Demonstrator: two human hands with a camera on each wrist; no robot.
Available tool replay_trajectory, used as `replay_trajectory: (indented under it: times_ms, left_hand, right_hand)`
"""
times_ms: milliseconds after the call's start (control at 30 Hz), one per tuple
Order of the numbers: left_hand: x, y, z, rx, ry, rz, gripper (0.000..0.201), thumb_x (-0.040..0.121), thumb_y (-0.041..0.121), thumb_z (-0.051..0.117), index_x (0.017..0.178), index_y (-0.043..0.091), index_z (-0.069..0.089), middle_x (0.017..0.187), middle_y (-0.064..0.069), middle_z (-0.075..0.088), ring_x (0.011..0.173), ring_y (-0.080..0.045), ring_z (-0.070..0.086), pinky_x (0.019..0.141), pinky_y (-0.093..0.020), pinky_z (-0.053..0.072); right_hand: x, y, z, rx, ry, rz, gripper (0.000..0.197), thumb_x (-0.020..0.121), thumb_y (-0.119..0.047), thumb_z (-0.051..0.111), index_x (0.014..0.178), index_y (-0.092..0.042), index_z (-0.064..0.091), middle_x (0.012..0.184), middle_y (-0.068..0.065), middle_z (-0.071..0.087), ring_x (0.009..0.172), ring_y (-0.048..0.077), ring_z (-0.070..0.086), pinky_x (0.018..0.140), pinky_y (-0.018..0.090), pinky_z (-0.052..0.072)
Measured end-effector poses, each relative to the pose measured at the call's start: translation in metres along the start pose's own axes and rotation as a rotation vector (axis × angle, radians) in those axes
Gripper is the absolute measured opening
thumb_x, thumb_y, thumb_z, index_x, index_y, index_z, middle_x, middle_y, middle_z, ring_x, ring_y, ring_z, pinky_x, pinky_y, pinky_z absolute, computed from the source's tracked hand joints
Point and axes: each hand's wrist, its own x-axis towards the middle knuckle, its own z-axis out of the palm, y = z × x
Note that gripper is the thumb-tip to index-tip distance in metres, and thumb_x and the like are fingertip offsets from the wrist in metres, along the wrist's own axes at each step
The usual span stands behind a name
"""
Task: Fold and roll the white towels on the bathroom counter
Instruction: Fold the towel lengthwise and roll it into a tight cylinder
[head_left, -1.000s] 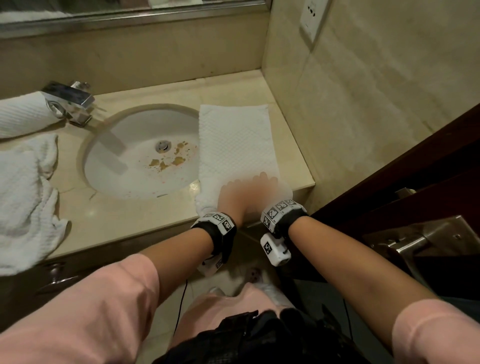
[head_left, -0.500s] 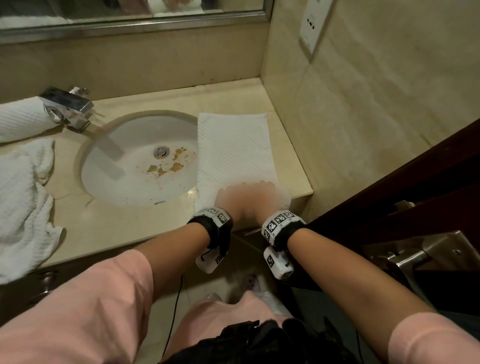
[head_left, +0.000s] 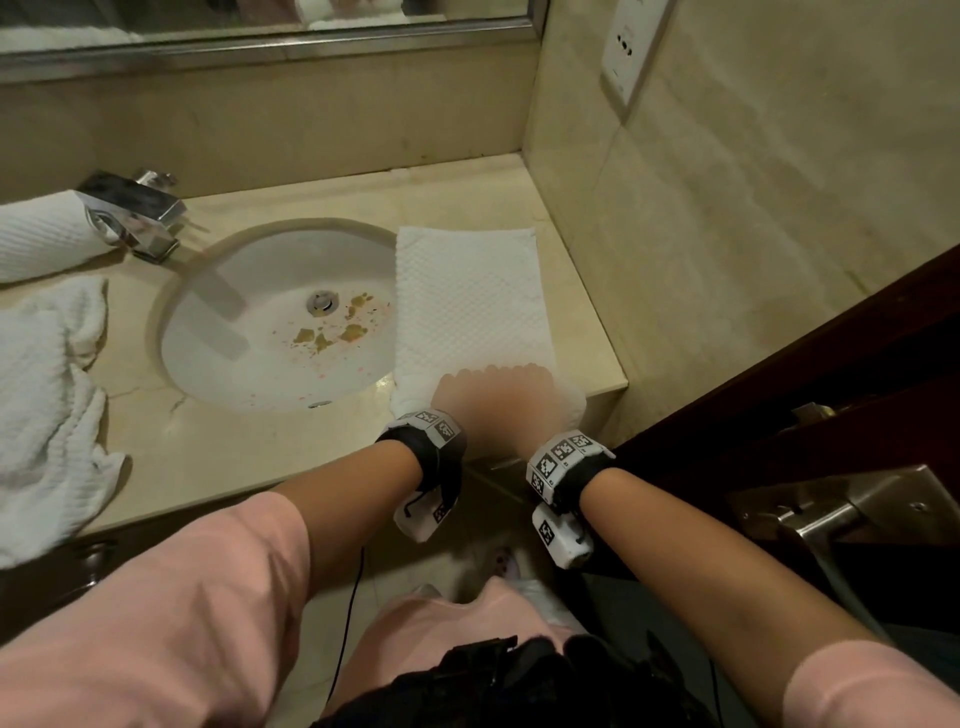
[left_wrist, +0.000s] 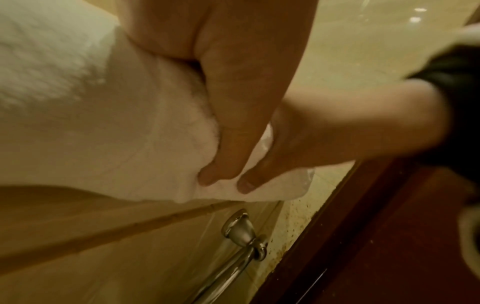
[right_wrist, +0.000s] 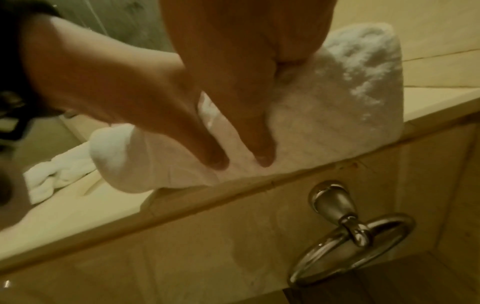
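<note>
A folded white towel (head_left: 467, 301) lies lengthwise on the beige counter (head_left: 493, 192) right of the sink, its left edge hanging over the basin. Its near end is curled into a small roll (right_wrist: 324, 102) at the counter's front edge. My left hand (head_left: 457, 400) and right hand (head_left: 524, 400) sit side by side on that roll. Their fingers curl over its top, and the thumbs press its near side. In the left wrist view my left hand (left_wrist: 226, 133) pinches the towel (left_wrist: 78, 102) next to the right thumb. My right hand (right_wrist: 254, 123) grips the roll in the right wrist view.
A finished rolled towel (head_left: 41, 234) lies at the far left behind the chrome faucet (head_left: 135, 218). A crumpled white towel (head_left: 47, 405) sits on the left counter. The stained sink (head_left: 275, 322) is in the middle. The wall is close on the right, and a metal towel ring (right_wrist: 350, 246) hangs below the counter edge.
Both hands have gone from lying stretched over the towel's near end to curling round it, and that end has turned up into a small roll. The camera view has shifted slightly.
</note>
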Motion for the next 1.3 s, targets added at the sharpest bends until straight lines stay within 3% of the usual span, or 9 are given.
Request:
replay_trajectory:
  times_ms: [100, 267, 367, 500, 633, 733, 867, 1067, 1300]
  left_hand:
    - [-0.006, 0.003, 0.002, 0.045, 0.041, -0.038, 0.042, 0.080, 0.017, 0.067, 0.115, 0.012, 0.044, 0.113, -0.004, 0.055, 0.103, -0.022, 0.053, 0.082, -0.031, 0.038]
    - [-0.016, 0.002, 0.007, 0.144, 0.092, -0.039, 0.051, 0.077, 0.019, 0.070, 0.118, 0.012, 0.041, 0.115, -0.005, 0.050, 0.102, -0.023, 0.050, 0.084, -0.032, 0.036]
    - [-0.017, 0.000, 0.008, 0.141, 0.119, 0.007, 0.047, 0.077, 0.015, 0.068, 0.117, 0.013, 0.042, 0.113, -0.005, 0.052, 0.100, -0.024, 0.051, 0.082, -0.033, 0.037]
    - [-0.021, -0.001, 0.001, 0.141, 0.148, 0.090, 0.033, 0.074, 0.007, 0.066, 0.103, 0.013, 0.051, 0.096, -0.005, 0.059, 0.087, -0.025, 0.056, 0.074, -0.035, 0.039]
    - [-0.026, -0.004, 0.016, 0.156, 0.174, 0.141, 0.036, 0.054, 0.007, 0.078, 0.082, 0.014, 0.056, 0.072, -0.002, 0.059, 0.063, -0.022, 0.056, 0.059, -0.033, 0.041]
    - [-0.029, -0.006, 0.019, 0.141, 0.129, 0.134, 0.036, 0.061, 0.012, 0.076, 0.089, 0.014, 0.055, 0.079, -0.003, 0.059, 0.070, -0.024, 0.056, 0.063, -0.033, 0.039]
    - [-0.029, -0.005, 0.015, 0.136, 0.063, 0.058, 0.038, 0.080, 0.019, 0.062, 0.114, 0.014, 0.045, 0.106, -0.005, 0.055, 0.097, -0.026, 0.053, 0.079, -0.034, 0.037]
    - [-0.033, -0.002, 0.022, 0.102, 0.018, -0.043, 0.039, 0.082, 0.019, 0.061, 0.116, 0.013, 0.043, 0.113, -0.005, 0.053, 0.101, -0.026, 0.052, 0.080, -0.034, 0.038]
    - [-0.031, -0.007, 0.021, 0.068, 0.022, -0.063, 0.049, 0.077, 0.029, 0.068, 0.117, 0.014, 0.042, 0.115, -0.004, 0.052, 0.101, -0.024, 0.052, 0.081, -0.034, 0.039]
  right_hand:
    - [0.011, 0.005, -0.004, -0.024, -0.120, -0.056, 0.032, 0.084, -0.012, 0.060, 0.113, -0.014, 0.048, 0.112, 0.005, 0.057, 0.113, 0.024, 0.048, 0.101, 0.035, 0.030]
    - [0.010, 0.005, -0.008, -0.025, -0.114, -0.081, 0.031, 0.084, -0.011, 0.060, 0.113, -0.015, 0.048, 0.112, 0.002, 0.057, 0.115, 0.023, 0.046, 0.100, 0.035, 0.029]
    - [-0.001, 0.004, -0.006, 0.000, -0.046, -0.053, 0.031, 0.079, -0.012, 0.065, 0.107, -0.014, 0.051, 0.105, 0.004, 0.057, 0.105, 0.023, 0.050, 0.094, 0.035, 0.035]
    - [-0.015, 0.003, 0.003, 0.068, 0.143, -0.027, 0.034, 0.050, -0.004, 0.075, 0.079, -0.012, 0.057, 0.074, 0.004, 0.056, 0.070, 0.022, 0.053, 0.067, 0.032, 0.045]
    - [-0.025, -0.002, 0.011, 0.091, 0.132, -0.052, 0.038, 0.048, -0.004, 0.077, 0.079, -0.011, 0.057, 0.074, 0.005, 0.055, 0.069, 0.021, 0.052, 0.065, 0.032, 0.045]
    - [-0.025, -0.004, 0.012, 0.096, 0.031, -0.066, 0.044, 0.046, -0.007, 0.081, 0.083, -0.011, 0.058, 0.078, 0.005, 0.057, 0.073, 0.022, 0.054, 0.067, 0.032, 0.046]
    - [-0.017, -0.003, 0.002, 0.041, -0.066, -0.077, 0.037, 0.066, -0.009, 0.075, 0.097, -0.011, 0.056, 0.093, 0.006, 0.059, 0.089, 0.023, 0.054, 0.079, 0.033, 0.042]
    - [-0.001, -0.001, 0.004, -0.042, -0.198, -0.192, 0.027, 0.087, -0.009, 0.054, 0.114, -0.009, 0.048, 0.115, 0.008, 0.054, 0.110, 0.025, 0.046, 0.092, 0.033, 0.034]
    - [0.008, -0.005, -0.005, -0.105, -0.262, -0.211, 0.030, 0.087, -0.018, 0.059, 0.114, -0.011, 0.048, 0.118, 0.007, 0.054, 0.113, 0.024, 0.046, 0.093, 0.033, 0.036]
